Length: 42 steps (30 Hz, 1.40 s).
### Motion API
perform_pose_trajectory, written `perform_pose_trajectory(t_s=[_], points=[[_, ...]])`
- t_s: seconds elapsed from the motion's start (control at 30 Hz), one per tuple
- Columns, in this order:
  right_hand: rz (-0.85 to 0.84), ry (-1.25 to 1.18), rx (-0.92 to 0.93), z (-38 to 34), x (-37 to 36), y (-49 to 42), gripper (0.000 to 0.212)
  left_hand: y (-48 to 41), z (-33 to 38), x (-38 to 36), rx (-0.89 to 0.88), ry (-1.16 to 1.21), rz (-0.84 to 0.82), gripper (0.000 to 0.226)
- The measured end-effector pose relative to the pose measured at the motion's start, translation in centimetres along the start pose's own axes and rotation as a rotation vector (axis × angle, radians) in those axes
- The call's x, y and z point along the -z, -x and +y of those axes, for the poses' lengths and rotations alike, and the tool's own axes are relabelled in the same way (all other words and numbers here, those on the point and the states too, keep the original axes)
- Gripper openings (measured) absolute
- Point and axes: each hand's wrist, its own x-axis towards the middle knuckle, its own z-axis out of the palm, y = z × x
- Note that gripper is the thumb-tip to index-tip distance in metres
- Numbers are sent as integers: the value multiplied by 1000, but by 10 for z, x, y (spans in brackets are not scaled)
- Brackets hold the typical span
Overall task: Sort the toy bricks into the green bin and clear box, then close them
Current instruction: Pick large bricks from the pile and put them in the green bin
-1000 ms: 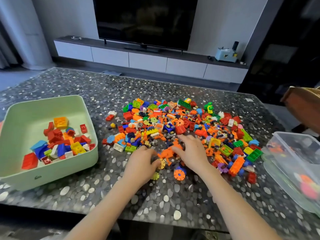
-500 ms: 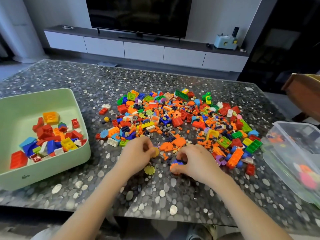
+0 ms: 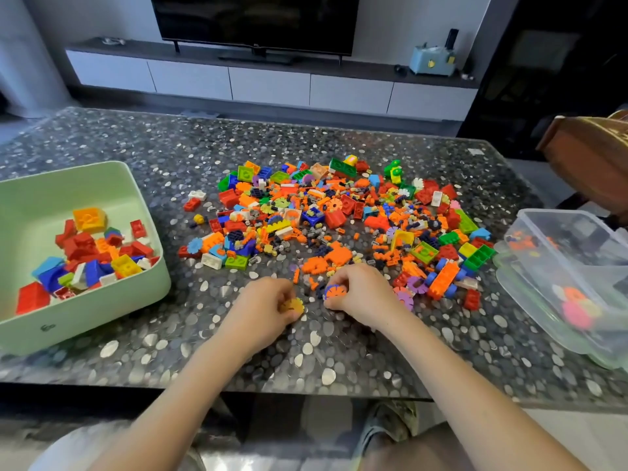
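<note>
Toy bricks (image 3: 339,226) lie heaped mid-table (image 3: 339,351), the pile's near edge touching both hands. The left hand (image 3: 265,307) curls its fingers round a yellow gear disc (image 3: 293,305); the right hand (image 3: 360,294), just beside it, pinches a blue-and-orange gear disc (image 3: 334,291). The open green bin (image 3: 85,317), part-filled with larger bricks, stands well to the left, and the open clear box (image 3: 557,266) well to the right.

speckled pebble-look table (image 3: 339,362), green bin (image 3: 149,300) at left edge, brick pile (image 3: 339,219) mid-table, clear box (image 3: 557,266) at right edge
</note>
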Motion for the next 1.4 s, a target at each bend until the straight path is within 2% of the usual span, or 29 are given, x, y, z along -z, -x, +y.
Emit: perform_pose_trajectory(t_s=[0.03, 0.13, 0.2, 0.27, 0.4, 0.5, 0.57, 0.67, 0.77, 0.87, 0.93, 1.0, 1.07, 1.17, 1.23, 1.27, 1.33, 1.4], points=[[2, -20, 12, 1, 2, 1, 10, 0, 1, 0, 2, 9, 18, 15], [111, -170, -10, 8, 19, 10, 16, -3, 5, 0, 18, 72, 81, 15], [183, -365, -91, 20, 36, 21, 11, -8, 9, 2, 55, 160, 113, 18], [198, -427, -173, 38, 50, 31, 10, -11, 15, 2, 118, 322, 109, 22], [144, -308, -278, 64, 58, 46, 21, -16, 35, -2, 237, 761, 0, 28], [151, -368, -322, 70, 57, 49, 29, -21, 54, -5, 318, 1055, -178, 15], [175, -304, -313, 74, 54, 49, 29, -25, 63, -9, 360, 1224, -306, 17], [190, -74, -231, 80, 45, 46, 21, -30, 76, -15, 478, 1517, -416, 15], [238, 129, -96, 78, 37, 45, 28, -35, 82, -16, 626, 1775, -419, 10], [257, 278, -25, 77, 32, 41, 36, -40, 86, -18, 644, 1841, -405, 15], [285, 238, -22, 77, 31, 36, 32, -45, 89, -19, 634, 1748, -361, 17], [286, 189, -45, 77, 32, 34, 30, -49, 93, -20, 562, 1470, -281, 9], [267, 183, -62, 79, 36, 35, 29, -55, 94, -26, 426, 1001, -159, 9], [222, 113, -64, 85, 43, 42, 26, -63, 94, -37, 96, 227, -22, 20], [193, -103, -123, 88, 49, 49, 25, -67, 97, -44, 1, -10, -26, 26], [184, -299, -184, 89, 53, 52, 24, -69, 99, -47, -18, -73, -34, 29], [169, -730, -303, 92, 62, 57, 21, -71, 103, -53, -44, -155, -34, 29], [171, -921, -359, 95, 70, 60, 22, -74, 108, -54, -47, -187, -33, 27]])
